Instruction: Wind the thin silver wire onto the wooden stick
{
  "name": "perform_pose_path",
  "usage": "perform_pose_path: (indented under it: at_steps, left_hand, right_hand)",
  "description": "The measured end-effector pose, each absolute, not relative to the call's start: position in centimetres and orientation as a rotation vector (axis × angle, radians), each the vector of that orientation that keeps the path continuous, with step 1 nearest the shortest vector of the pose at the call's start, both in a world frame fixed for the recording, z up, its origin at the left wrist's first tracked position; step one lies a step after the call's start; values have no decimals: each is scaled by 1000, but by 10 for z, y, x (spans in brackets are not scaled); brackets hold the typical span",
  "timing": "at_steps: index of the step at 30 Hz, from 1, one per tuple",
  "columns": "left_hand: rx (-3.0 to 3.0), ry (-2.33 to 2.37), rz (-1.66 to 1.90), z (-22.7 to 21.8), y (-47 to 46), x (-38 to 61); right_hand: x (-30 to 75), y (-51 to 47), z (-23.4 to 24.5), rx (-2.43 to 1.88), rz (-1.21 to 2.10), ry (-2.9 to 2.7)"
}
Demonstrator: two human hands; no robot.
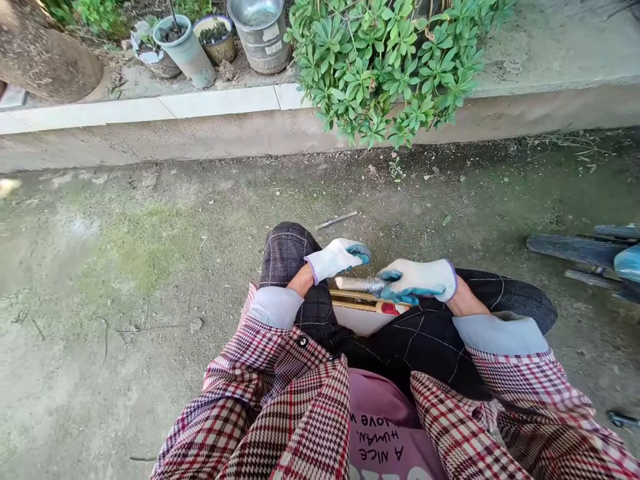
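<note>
Both my hands wear white gloves with blue-green palms. My right hand (420, 280) is closed around a short stick-like tool (357, 284) with a pale handle and a silvery metal band, held level above my knees. My left hand (337, 257) hovers just above the tool's free end, fingers curled, and what it holds, if anything, is hidden. Below the hands, between my legs in dark checked trousers, lies a white board (365, 319) with a yellow and red strip along its far edge.
A thin metal rod (336, 220) lies on the concrete ground ahead of my knees. A raised kerb (220, 101) carries several pots (186, 47) and a leafy green bush (385, 67). Dark blue objects (590, 252) lie at the right.
</note>
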State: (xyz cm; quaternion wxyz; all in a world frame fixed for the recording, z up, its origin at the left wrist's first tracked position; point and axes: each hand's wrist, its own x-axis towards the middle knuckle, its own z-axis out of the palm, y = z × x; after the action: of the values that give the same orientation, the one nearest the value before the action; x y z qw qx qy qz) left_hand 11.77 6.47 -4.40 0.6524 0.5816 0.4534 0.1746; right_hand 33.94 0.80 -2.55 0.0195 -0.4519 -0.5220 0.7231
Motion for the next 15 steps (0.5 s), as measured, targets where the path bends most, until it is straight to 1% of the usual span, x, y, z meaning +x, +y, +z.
perform_pose_path:
  at_steps: [2,4,6,8,10,15]
  left_hand:
    - [1375,992,371,-46,62,115]
    - [1402,1020,345,-48,61,115]
    - [1385,1095,335,-50,61,117]
    - [1307,1162,349,-51,64,120]
    - [1199,1161,387,-51,67,123]
    - [1063,1019,398,-57,72,123]
  right_hand:
    - [337,9,-39,-1574,2076,-1868]
    - [334,17,-49,-1818,1809,-2039]
    - [331,31,-53,-2013,1478,-2088]
    - [329,44,-53,-2106,1265,-2023]
    - [325,52,-49,-2109,1254,-1829]
    - [320,47,-35,-1687,1657,-1160]
